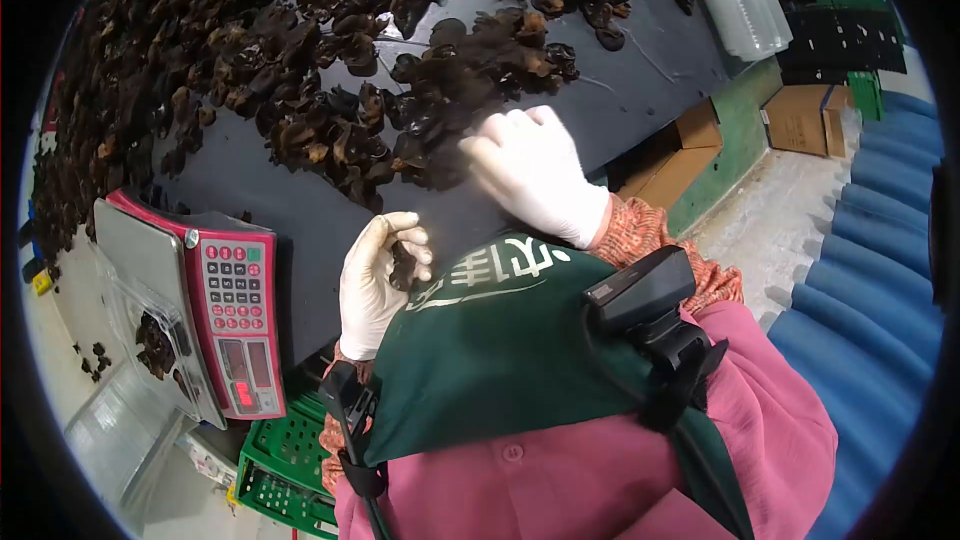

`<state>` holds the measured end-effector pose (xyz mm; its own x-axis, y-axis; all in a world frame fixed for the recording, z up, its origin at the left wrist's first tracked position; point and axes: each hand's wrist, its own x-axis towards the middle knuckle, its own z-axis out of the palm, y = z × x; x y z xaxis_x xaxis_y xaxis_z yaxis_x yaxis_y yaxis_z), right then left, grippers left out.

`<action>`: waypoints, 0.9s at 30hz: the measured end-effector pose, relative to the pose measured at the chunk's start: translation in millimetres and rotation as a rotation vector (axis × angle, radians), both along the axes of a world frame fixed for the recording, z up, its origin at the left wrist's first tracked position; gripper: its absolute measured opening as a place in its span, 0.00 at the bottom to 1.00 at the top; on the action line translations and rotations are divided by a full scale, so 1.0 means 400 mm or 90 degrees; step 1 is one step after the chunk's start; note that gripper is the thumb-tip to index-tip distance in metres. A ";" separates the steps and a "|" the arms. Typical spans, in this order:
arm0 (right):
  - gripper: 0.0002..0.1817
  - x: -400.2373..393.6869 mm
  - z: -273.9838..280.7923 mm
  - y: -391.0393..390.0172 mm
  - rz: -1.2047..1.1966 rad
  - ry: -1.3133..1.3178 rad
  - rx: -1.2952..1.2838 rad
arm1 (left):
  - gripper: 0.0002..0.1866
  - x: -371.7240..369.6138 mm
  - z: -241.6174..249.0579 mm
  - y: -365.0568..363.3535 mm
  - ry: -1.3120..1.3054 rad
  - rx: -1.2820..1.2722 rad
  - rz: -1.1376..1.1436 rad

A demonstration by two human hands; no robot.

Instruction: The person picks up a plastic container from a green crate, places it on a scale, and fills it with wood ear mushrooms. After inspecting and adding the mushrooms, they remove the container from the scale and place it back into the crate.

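While pressed palm-down with fingers spread on the edge of the dried mushroom heap, right hand gloved in white, open, gripping nothing. Left hand, also gloved, curled shut around one dark mushroom piece pinched between thumb and fingers, just below and left of the right hand. Heap spread over dark table surface beyond both hands. Pink weighing scale just left of the left hand, carrying a clear tray with few mushroom pieces. Green crate below the scale
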<state>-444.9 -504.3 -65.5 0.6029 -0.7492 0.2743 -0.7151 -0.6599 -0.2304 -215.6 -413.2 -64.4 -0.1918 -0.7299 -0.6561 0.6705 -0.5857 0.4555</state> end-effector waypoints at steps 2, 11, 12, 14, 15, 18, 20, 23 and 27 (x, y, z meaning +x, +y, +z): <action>0.11 -0.016 0.013 -0.011 -0.050 -0.055 -0.003 | 0.18 0.003 0.000 0.000 -0.001 -0.031 -0.014; 0.09 -0.057 0.116 -0.011 -0.243 -0.497 0.782 | 0.19 0.000 -0.011 -0.015 0.010 -0.057 -0.056; 0.09 -0.061 0.123 -0.013 -0.252 -0.516 0.828 | 0.19 0.000 -0.010 -0.014 0.011 -0.060 -0.058; 0.09 -0.081 0.088 -0.014 -0.172 -0.716 0.943 | 0.19 0.001 -0.008 -0.012 0.013 -0.053 -0.051; 0.09 -0.089 0.073 -0.013 -0.128 -0.817 0.996 | 0.19 0.003 -0.009 -0.011 0.018 -0.050 -0.050; 0.15 -0.090 0.065 -0.010 -0.095 -0.932 1.047 | 0.18 0.005 -0.016 -0.012 0.031 -0.048 -0.050; 0.16 -0.090 0.067 -0.010 -0.085 -0.964 1.075 | 0.18 0.005 -0.019 -0.012 0.044 -0.056 -0.048; 0.14 -0.086 0.070 -0.007 -0.073 -0.981 1.087 | 0.20 0.005 -0.017 -0.010 0.038 -0.047 -0.058; 0.08 -0.031 0.129 -0.006 -0.105 -0.571 0.969 | 0.30 -0.005 -0.007 -0.020 0.112 -0.017 -0.045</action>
